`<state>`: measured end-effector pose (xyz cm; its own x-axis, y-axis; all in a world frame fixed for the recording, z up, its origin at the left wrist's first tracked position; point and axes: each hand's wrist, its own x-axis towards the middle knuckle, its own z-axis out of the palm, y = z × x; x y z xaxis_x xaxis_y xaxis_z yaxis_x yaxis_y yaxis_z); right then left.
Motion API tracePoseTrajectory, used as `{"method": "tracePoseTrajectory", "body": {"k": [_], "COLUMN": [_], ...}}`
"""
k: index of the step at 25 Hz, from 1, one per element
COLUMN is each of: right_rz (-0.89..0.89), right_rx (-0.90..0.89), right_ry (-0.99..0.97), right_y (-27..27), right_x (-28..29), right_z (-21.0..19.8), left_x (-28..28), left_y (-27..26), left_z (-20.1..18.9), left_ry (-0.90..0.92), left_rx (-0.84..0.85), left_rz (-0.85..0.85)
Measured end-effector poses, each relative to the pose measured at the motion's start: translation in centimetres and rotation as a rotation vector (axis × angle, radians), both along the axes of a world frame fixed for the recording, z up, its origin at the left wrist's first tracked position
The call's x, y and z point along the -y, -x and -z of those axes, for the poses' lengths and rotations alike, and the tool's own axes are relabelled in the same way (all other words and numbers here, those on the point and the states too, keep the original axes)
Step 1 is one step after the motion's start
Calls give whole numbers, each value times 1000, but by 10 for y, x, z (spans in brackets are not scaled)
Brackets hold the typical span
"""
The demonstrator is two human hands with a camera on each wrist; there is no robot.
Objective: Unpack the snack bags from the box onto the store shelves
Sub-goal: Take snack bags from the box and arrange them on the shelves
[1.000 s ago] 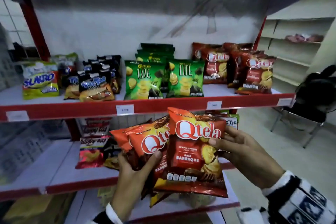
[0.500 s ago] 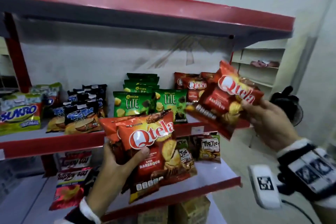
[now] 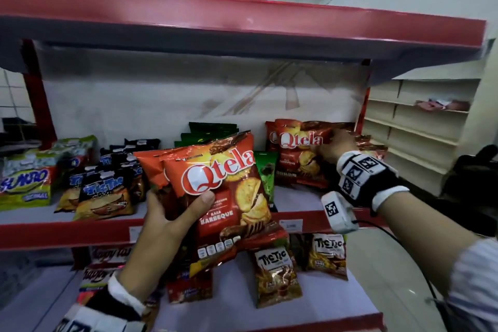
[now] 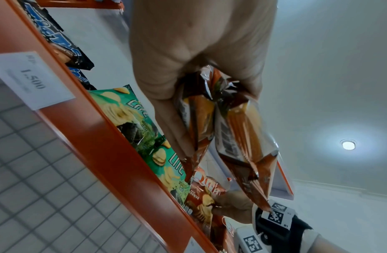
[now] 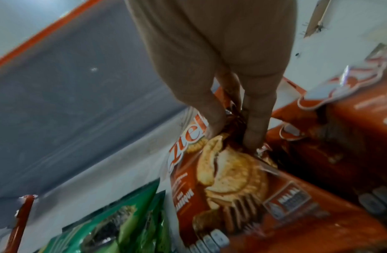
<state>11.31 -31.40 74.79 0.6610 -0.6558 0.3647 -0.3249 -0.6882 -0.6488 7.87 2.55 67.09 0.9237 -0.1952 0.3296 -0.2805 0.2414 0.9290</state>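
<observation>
My left hand grips a bunch of red Qtela barbeque bags in front of the middle shelf; in the left wrist view the left hand clutches the red bags at their bottoms. My right hand pinches the top right corner of one Qtela bag, which stands on the shelf's right end among other Qtela bags. In the right wrist view the right hand's fingers pinch that bag at its top. The box is out of view.
Green Lite bags, black Tic Tic bags and a Sukro bag fill the same shelf leftwards. Brown Tic Tic bags stand on the lower shelf. A red upper shelf hangs overhead. Cream shelving stands to the right.
My right hand carried one Qtela bag from the bunch up and right, and now holds it standing on the shelf's right end. The left hand rose with the remaining bags.
</observation>
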Motion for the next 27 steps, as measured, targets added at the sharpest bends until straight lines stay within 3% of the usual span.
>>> {"method": "tracePoseTrajectory", "body": {"k": [3,5,10,12,14,16,18,21,23,27], "right_rz": [32,53,61,-245,-635,-786,-781,-686,-605,-375], "right_rx": [-206,-252,4,88,49,-70,-43,172,289,301], "right_ry": [63,101,129,13,-216,-213,-178,-286,-343,-239], "right_y": [-14,-14,22,51,82,102,114,130,141,155], "right_x": [-3,-4,-10,-25,-47,-57,-53,-26,1,49], "right_z": [11,10,-17,-28,-32,-30,-26,-27,-27,-8], "left_x": [6,11,32,47,63,81,98,127,148,191], "left_y": [-4,-5,-8,-9,-9,-7,-5,-10,-19,-32], "left_z": [2,6,6,3,-1,-9,-20,-31,-35,-29], "left_ry": [-1,-19,-12,14,36,11,-46,-106,-156,-298], "left_rx": [11,39,62,65,82,129,181,231,271,288], "left_rz": [-9,-12,5,17,33,81,129,176,120,65]}}
